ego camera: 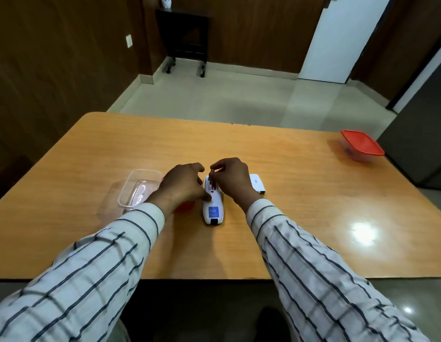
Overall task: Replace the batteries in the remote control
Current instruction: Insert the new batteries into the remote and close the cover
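**Ops:** Status?

**Me:** Remote control [212,209] lies back-up on the table [300,218], centre, long axis running away from me. Its cover [257,183] is off, lying just right of my right hand [233,180]. Compartment open at the far end.

**Ops:** Hands?

**Me:** Right fingers pinched on a reddish battery [211,178], tilted, near end down in the compartment, far end lifted. Left hand [182,185] curled loosely, thumb pressed on the remote's left edge to steady it. It grips nothing that I can see.

**Ops:** Going in or coming out?

**Me:** Can't tell from the pose alone. My read: battery swap stage, cover step done, closing not yet.

**Ops:** Containers?

**Me:** Open clear tub [138,188] just left of my left hand, something red [183,206] partly hidden under that wrist. Red-lidded tub [361,144] well apart, far right. Contents unclear in both.

**Ops:** Next?

**Me:** If inserting: check polarity, push against the spring end, press the raised end flat. If extracting: lift clear, drop it in a tub. Keep the left thumb planted so the remote doesn't skate.
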